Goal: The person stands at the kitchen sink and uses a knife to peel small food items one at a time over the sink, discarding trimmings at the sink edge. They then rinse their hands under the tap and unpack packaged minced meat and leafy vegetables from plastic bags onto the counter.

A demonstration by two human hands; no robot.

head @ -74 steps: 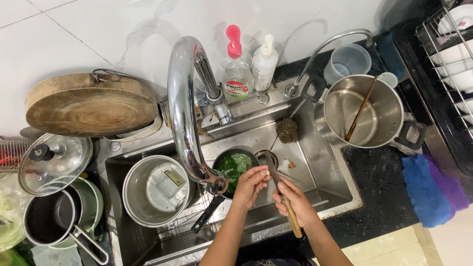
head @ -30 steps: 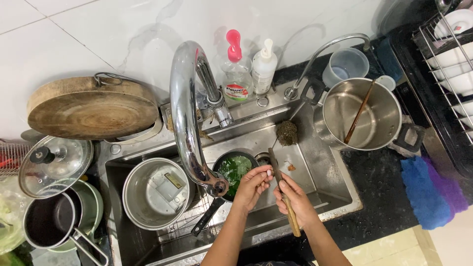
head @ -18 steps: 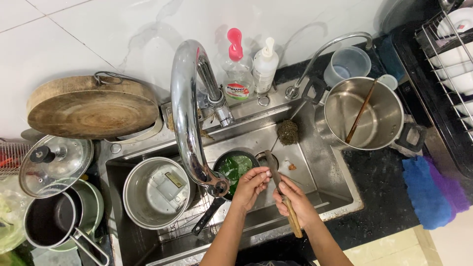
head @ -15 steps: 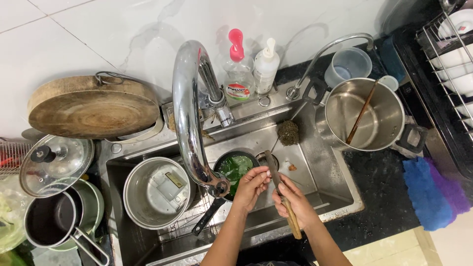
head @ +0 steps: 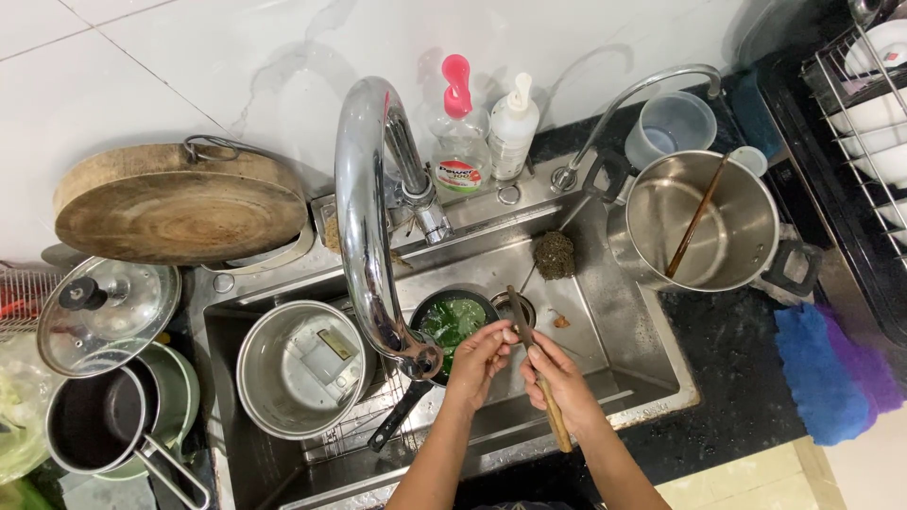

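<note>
Over the steel sink [head: 642, 378] my right hand [head: 559, 378] grips the wooden handle of a long utensil [head: 553, 416] whose upper end points toward the drain. My left hand [head: 480, 357] pinches that upper end with its fingertips. Just behind my hands lies a small black pan [head: 452, 321] holding something green, its handle pointing toward the near left. A tall chrome tap [head: 364, 227] curves over the basin, its spout ending beside my left hand.
A steel bowl [head: 298, 368] sits in the sink's left half; a scrubber [head: 554, 255] lies at the back. A large steel pot [head: 704, 222] with a wooden stick stands at right, near a dish rack [head: 864, 104]. Soap bottles [head: 458, 132], a round wooden board [head: 179, 203], a glass lid [head: 109, 302] and pots [head: 104, 420] are at left.
My hands have stayed at the same spot over the sink, the fingers shifting only slightly on the utensil. Nothing else has moved.
</note>
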